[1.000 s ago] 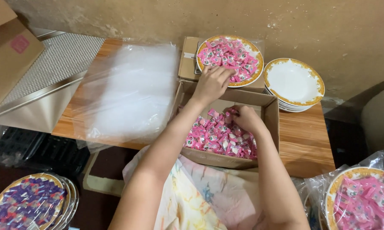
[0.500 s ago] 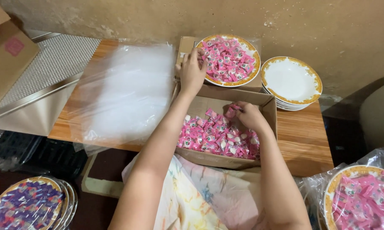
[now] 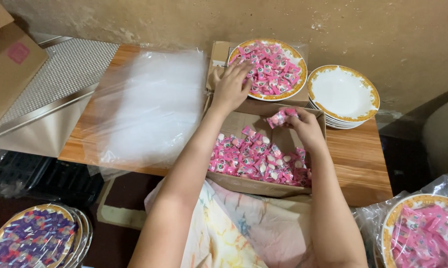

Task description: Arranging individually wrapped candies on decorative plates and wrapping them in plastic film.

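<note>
My left hand (image 3: 231, 85) rests with spread fingers on the near left rim of a gold-edged plate (image 3: 298, 84) heaped with pink wrapped candies (image 3: 271, 69). That plate sits on the far flap of an open cardboard box (image 3: 263, 186). My right hand (image 3: 303, 126) hovers over the far part of the box and pinches a few pink candies (image 3: 278, 118) between its fingertips. The box floor is covered with several loose pink candies (image 3: 256, 159).
A stack of empty white gold-rimmed plates (image 3: 343, 94) stands right of the full plate. Clear plastic sheets (image 3: 144, 106) lie on the wooden table (image 3: 363, 159). A wrapped plate of pink candies (image 3: 422, 233) is at lower right, plates of purple candies (image 3: 33, 238) at lower left.
My left hand has reached from the box edge up to the candy plate. My right hand has lifted out of the box with a few candies.
</note>
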